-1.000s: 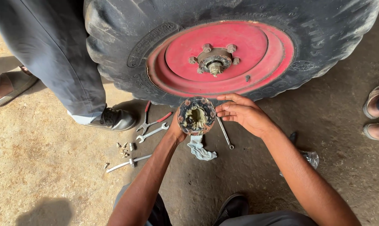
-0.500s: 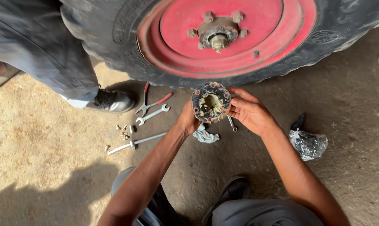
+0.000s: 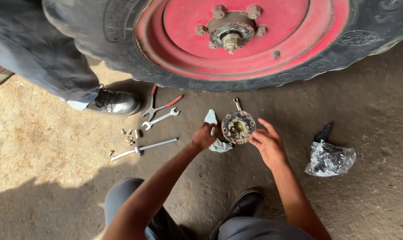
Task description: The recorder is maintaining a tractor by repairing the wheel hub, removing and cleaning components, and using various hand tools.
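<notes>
- Hub cap (image 3: 238, 127), a round, rusty and greasy metal part with a yellowish greased hollow in its middle, was held low over the dirt floor (image 3: 46, 151), just in front of the big tyre (image 3: 344, 49).
- Left hand (image 3: 204, 137) sat at the part's left edge, its fingers curled together; whether they gripped the rim itself or only the pale blue rag (image 3: 217, 144) bunched under it could not be told.
- Right hand (image 3: 267, 143) was at the part's right edge, fingers spread apart and half open, the fingertips touching or nearly touching the rim rather than clamped on it.
- Behind the part, a thin spanner (image 3: 237, 104) lay on the ground, its end poking out above the rim.
- The tyre lay tilted against the ground with a red wheel disc (image 3: 295, 40), and at the disc's centre was a bare hub (image 3: 231, 34) with a stub axle end and nuts around it.
- To the left of the hands lay red-handled pliers (image 3: 159, 106), an open-ended spanner (image 3: 160, 118) just beside them, and a long socket bar (image 3: 143, 148) nearer the person.
- A small scatter of bolts and nuts (image 3: 129, 137) lay between the spanner and the bar.
- Well to the right sat a crumpled clear plastic bag (image 3: 329, 158) with something dark in it.
- Another person's grey trouser leg (image 3: 41, 49) and black shoe (image 3: 117, 102) stood at upper left, close to the tyre.
</notes>
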